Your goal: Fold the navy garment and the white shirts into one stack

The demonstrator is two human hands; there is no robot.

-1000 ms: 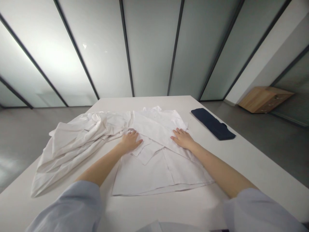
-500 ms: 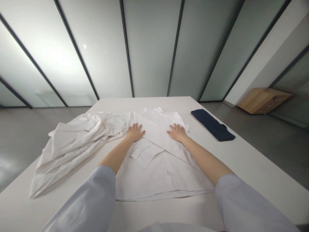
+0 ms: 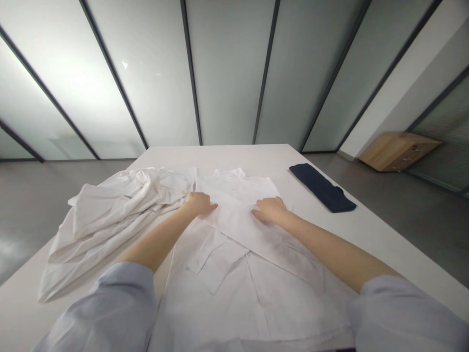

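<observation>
Pale tabletop (image 3: 370, 249), white shirt (image 3: 234, 298) folded across itself, pocket (image 3: 216, 261) up

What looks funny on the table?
The white cloth heap looks funny. It is all crumpled and reaches the table edge, while the shirt beside it lies smooth under the left hand and right hand. I can't tell whether the heap is part of the shirt.

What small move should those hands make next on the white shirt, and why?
Probably sweep the right hand outward along the folded band of the white shirt. That band lies diagonally across the shirt, and both hands rest on it, so the left hand could hold it steady.
</observation>
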